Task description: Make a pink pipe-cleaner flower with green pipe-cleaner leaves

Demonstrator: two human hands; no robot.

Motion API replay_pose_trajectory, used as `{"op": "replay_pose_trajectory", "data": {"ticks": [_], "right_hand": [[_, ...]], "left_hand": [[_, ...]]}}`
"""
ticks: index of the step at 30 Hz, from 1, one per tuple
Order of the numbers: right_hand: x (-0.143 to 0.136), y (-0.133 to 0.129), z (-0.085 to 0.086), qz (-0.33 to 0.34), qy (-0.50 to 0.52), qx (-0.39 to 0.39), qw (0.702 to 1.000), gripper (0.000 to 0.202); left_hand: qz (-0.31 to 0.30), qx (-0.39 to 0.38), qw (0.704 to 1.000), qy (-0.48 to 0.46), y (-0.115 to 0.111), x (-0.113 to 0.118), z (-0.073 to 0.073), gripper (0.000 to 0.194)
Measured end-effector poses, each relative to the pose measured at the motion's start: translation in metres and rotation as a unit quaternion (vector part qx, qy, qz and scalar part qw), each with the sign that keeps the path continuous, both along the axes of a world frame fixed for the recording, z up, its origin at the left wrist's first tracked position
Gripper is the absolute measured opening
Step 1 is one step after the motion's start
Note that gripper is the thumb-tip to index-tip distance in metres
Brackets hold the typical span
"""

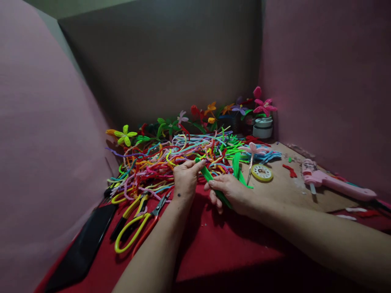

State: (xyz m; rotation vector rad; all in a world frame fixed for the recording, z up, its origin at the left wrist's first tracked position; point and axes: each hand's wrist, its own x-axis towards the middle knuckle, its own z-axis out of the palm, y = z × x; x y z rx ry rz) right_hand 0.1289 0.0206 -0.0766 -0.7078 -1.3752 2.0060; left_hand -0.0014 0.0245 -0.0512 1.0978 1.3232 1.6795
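Note:
Both hands hold a green pipe-cleaner leaf point(207, 174), a long flat strip slanting down to the right. My left hand point(185, 179) pinches its upper end between thumb and fingertips. Lower along the strip, my right hand point(230, 192) is closed around it, thumb on top, and the lower end sticks out below the palm. Just behind my right hand stands another green pipe-cleaner leaf point(236, 165). Beyond my left hand spreads a tangled heap of coloured pipe cleaners point(161, 162).
Yellow-handled cutters point(132, 232) and black-and-yellow pliers point(130, 213) lie left. A pink glue gun point(339, 183), a round yellow-rimmed case point(262, 172) and a pale pink flower point(253, 149) rest on a brown board point(281, 195). Fuzzy flowers point(265, 106) line the back. A black flat object point(85, 248) lies front left.

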Motion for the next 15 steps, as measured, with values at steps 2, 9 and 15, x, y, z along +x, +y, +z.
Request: {"op": "replay_pose_trajectory", "data": {"ticks": [2, 9, 15], "right_hand": [[0.000, -0.001, -0.001, 0.007, 0.002, -0.006, 1.000, 0.017], [0.000, 0.001, -0.002, -0.003, 0.010, -0.024, 1.000, 0.018], [0.002, 0.008, -0.001, -0.001, 0.006, -0.031, 1.000, 0.016]], "left_hand": [[0.003, -0.002, 1.000, -0.017, 0.000, -0.001, 0.001, 0.031], [-0.049, -0.024, 0.996, -0.076, -0.002, -0.007, 0.006, 0.032], [-0.193, -0.158, 0.966, -0.072, -0.006, -0.007, 0.006, 0.032]]}}
